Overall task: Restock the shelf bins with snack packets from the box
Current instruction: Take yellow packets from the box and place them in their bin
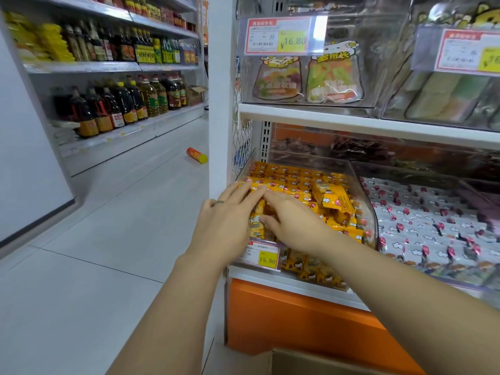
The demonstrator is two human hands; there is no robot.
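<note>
A clear plastic shelf bin (364,201) on the lower shelf is heaped with yellow snack packets (295,182). My left hand (227,217) lies at the bin's front left corner, fingers straight and pressed against the packets there. My right hand (295,223) reaches in beside it, fingers spread flat over the pile, thumb against an upright yellow packet (256,226) that stands between the two hands. A corner of the cardboard box (311,361) shows at the bottom edge, below my right arm.
To the right stands a bin of white-and-pink packets (433,220). Clear bins with bagged snacks (308,77) fill the shelf above. An orange base panel (297,318) lies below. An orange can (197,155) lies on the aisle floor; bottle shelves (121,104) line the left.
</note>
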